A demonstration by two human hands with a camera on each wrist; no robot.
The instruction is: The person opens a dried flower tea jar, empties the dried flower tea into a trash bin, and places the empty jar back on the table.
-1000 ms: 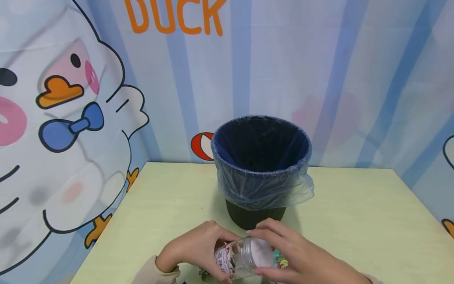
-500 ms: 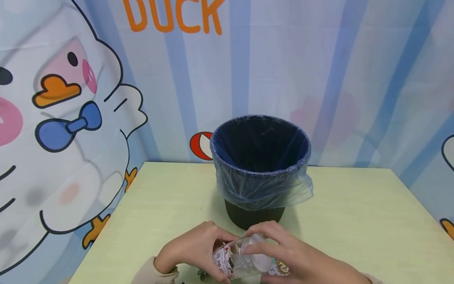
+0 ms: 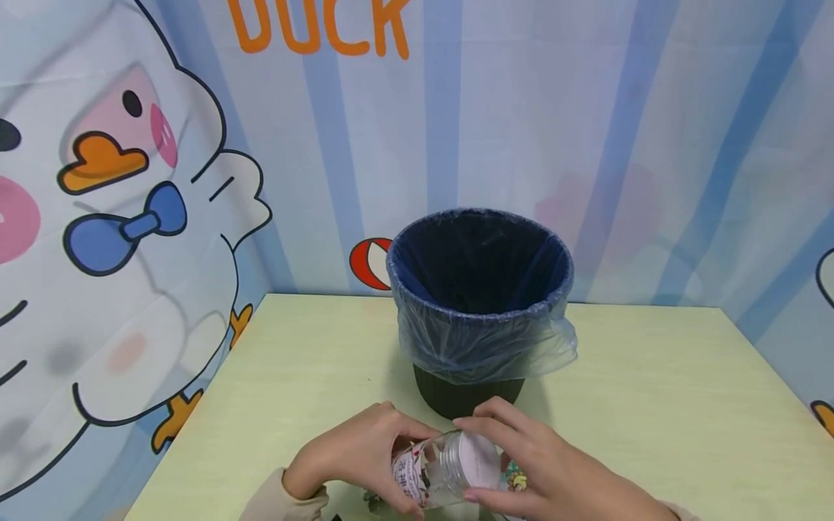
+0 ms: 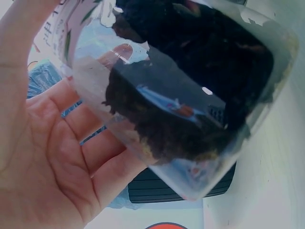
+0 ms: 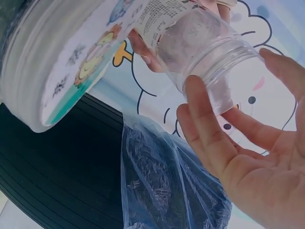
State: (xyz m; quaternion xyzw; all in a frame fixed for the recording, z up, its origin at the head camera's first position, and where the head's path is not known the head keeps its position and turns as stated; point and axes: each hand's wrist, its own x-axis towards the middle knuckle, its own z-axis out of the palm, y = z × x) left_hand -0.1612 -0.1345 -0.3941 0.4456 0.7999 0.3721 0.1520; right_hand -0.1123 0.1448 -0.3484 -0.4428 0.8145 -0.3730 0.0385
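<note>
In the head view my left hand (image 3: 365, 456) grips a clear jar (image 3: 435, 470) with a printed label, tilted on its side. Its round lid (image 3: 481, 461), with a ridged rim, faces right. My right hand (image 3: 554, 470) holds this lid, fingertips on the upper edge and thumb at the lower one. Up close in the left wrist view, the jar (image 4: 190, 119) shows dark, ragged patches through its wall. Under my right hand stands a second round container (image 3: 517, 477) with a cartoon print, mostly hidden; the right wrist view shows its cartoon label (image 5: 97, 52).
A dark bin (image 3: 465, 394) lined with a bluish plastic bag (image 3: 482, 347) stands just beyond my hands on the pale yellow table (image 3: 313, 347). Behind hangs a duck-printed curtain (image 3: 515, 108). Something small and dark (image 3: 373, 501) lies under the left hand.
The right fingers first moved left over the lid, then swung back to its edge. My left hand has kept the jar in about the same place.
</note>
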